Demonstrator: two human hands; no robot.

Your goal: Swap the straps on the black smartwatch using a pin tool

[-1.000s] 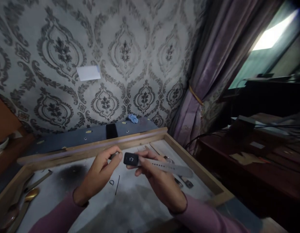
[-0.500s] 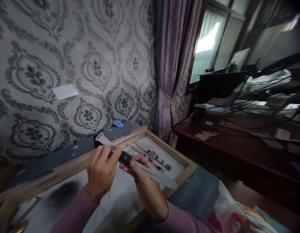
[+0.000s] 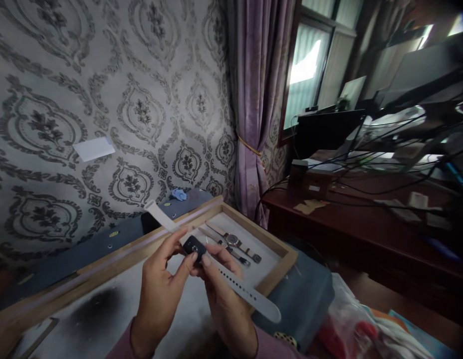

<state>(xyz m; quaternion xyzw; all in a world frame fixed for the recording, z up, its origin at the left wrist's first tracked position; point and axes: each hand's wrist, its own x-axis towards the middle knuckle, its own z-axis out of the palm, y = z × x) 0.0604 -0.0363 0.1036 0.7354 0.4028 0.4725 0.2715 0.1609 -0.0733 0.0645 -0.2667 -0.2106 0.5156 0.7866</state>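
Between my two hands is a smartwatch [image 3: 194, 248] with a black case and a long pale strap stretched out on both sides. My left hand [image 3: 162, 284] pinches the case, thumb on its near edge and fingers behind. My right hand [image 3: 226, 286] grips the other end of the case, where the perforated strap half [image 3: 246, 289] runs down to the right. The other strap half [image 3: 160, 215] points up and left. Beyond my right hand, a wristwatch with a round dial [image 3: 232, 240] lies in the wooden tray [image 3: 278, 244], beside another watch with a dark strap [image 3: 239, 257].
A blue-grey surface [image 3: 310, 294] supports the tray, with a crumpled blue piece [image 3: 179, 194] at the back. Clear plastic bags [image 3: 351, 319] sit at lower right. To the right stands a dark red desk [image 3: 291, 214] with cables. A patterned wall and a purple curtain [image 3: 254, 99] rise behind.
My left hand has shifted from the strap joint to the near side of the case, its thumb now lower. The watch has turned slightly, and the view has swung a little right.
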